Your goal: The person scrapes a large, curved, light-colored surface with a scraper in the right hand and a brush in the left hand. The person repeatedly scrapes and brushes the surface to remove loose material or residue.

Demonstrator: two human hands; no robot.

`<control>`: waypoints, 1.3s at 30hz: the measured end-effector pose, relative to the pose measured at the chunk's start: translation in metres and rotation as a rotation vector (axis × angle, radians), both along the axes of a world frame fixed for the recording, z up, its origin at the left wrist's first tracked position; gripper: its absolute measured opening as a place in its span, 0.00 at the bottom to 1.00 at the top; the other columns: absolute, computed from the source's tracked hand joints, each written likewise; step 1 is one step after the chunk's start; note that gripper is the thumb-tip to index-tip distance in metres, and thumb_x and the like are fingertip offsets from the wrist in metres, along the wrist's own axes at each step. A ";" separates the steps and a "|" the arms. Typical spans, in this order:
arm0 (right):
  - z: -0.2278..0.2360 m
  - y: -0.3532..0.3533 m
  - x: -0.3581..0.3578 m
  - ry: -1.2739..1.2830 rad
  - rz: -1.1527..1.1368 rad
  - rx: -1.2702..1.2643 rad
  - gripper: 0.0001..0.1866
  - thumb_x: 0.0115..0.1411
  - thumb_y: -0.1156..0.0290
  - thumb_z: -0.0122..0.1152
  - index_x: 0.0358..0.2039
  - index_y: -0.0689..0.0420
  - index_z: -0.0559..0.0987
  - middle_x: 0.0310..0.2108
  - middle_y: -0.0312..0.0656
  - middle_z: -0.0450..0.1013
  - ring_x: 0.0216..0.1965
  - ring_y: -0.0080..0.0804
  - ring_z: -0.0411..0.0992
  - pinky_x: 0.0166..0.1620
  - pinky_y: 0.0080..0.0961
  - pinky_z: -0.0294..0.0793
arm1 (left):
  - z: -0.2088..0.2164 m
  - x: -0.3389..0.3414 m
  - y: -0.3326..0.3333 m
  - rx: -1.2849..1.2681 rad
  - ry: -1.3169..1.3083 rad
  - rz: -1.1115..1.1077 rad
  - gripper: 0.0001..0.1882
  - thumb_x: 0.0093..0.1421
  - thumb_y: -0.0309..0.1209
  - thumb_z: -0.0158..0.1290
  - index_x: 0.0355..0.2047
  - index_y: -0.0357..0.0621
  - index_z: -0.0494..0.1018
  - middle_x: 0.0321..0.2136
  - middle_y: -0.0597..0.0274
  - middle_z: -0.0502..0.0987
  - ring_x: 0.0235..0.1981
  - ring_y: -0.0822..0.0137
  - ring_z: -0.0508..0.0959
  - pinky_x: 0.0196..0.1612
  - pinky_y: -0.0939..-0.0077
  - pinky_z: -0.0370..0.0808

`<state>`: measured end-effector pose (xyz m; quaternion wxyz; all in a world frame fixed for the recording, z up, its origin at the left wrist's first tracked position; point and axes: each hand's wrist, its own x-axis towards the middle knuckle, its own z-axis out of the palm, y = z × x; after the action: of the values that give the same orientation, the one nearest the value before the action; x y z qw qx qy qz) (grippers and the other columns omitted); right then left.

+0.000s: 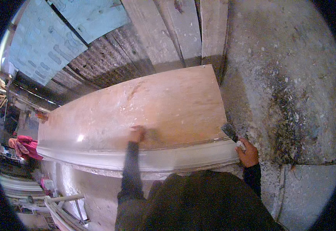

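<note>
Right hand (248, 152) is clasping a scraper (231, 134) by its near end, likely leaving the blade (228, 130) free; left hand (138, 134) is blurring over the tan panel (175, 104), can't tell its grip.

In front of you is a long, light-brown board (175, 104), with your blurry left hand (138, 134) over it. It has pale smudges, small white specks and a darker brown streak near its far edge. White ridged trim (187, 157) runs along the side nearest you. Your right hand (248, 154) holds a small flat-headed hand tool (229, 131). Its wide, dark head points up and left, by the board's right edge.
</note>
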<state>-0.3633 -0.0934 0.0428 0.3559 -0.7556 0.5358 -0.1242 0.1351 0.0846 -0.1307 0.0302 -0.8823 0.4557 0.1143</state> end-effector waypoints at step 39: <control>-0.025 0.003 -0.041 -0.042 -0.178 0.008 0.21 0.45 0.66 0.58 0.40 0.58 0.69 0.41 0.47 0.67 0.44 0.39 0.66 0.46 0.27 0.63 | 0.151 -0.054 -0.083 -0.740 0.563 0.077 0.14 0.51 0.41 0.45 0.22 0.43 0.72 0.19 0.61 0.74 0.18 0.68 0.72 0.19 0.74 0.69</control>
<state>-0.4040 -0.0905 0.0180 0.3577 -0.7008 0.5937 -0.1687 0.0812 0.0012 0.0206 -0.4156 -0.7847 0.4232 0.1801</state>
